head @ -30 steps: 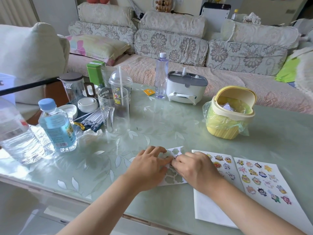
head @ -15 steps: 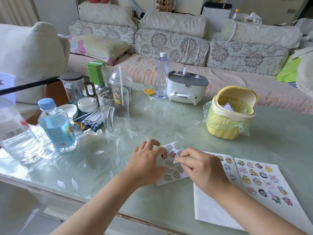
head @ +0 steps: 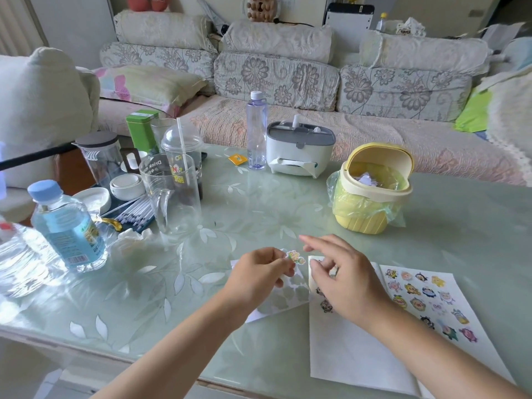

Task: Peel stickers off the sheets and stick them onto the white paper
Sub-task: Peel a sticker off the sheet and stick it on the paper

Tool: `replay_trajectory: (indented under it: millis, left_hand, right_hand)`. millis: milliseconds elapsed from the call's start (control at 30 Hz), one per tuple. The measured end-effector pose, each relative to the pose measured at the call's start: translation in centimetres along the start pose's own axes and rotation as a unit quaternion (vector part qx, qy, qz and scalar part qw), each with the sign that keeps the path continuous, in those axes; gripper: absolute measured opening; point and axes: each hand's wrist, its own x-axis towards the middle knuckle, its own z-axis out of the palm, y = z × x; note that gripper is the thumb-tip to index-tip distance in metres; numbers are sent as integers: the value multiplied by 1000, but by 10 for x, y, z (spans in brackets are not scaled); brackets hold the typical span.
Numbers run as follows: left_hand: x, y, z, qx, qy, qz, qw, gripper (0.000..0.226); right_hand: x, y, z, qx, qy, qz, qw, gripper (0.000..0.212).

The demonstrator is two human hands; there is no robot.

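Sticker (head: 295, 257) pinched by its edge between thumb and forefinger of my left hand (head: 259, 273), held just above the nearly emptied sheet (head: 290, 298) lying under that hand; my right hand (head: 342, 279) hangs loose with fingers spread, holding nothing, over the far left corner of the white paper (head: 351, 355). That paper lies just to the right of the sticker, its long side running toward me; I judge a short carry rightward will land it, with my right hand the nearer of the two.

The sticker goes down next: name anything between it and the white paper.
Only the right hand, hovering over the white paper's top-left corner beside the sticker pinched in the left hand; lower paper lies bare.
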Motion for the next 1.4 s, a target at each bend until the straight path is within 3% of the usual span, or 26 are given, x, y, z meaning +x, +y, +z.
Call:
replay_trajectory:
  millis: [133,300,567,733,967,1033,1100,1233,1300,1400]
  left_hand:
    - [2,6,10,-16,2,2,1000,18]
    - [3,15,27,5,-3,-5,1000,16]
    - [9,23,49,148,41,117,981,8]
    - [11,28,62,167,48,107,979,14]
    - [13,34,75,173,64,123,975,17]
    - [14,38,76,173,76,126,974,16]
    - [15,43,75,169,86,132,973,16]
    - [14,56,73,134,66,150,977,17]
    - [13,60,72,128,47,156,978,17]
    - [11,64,75,121,31,159,979,17]
  right_hand:
    - [4,1,-13,118,-41,194,973,15]
    - [5,1,-27,160,-41,240,957,13]
    - [3,1,-48,82,-33,216,972,16]
    - [1,5,-56,-2,0,179,984,14]
    - [-2,15,-54,-219,116,27,968,16]
    - [-1,12,-54,-163,119,50,978,12]
    - [3,7,-59,-1,92,132,987,9]
    - [8,5,-70,262,63,256,929,13]
    - [9,5,-75,319,53,277,905,12]
    - [7,6,-80,317,50,267,909,9]
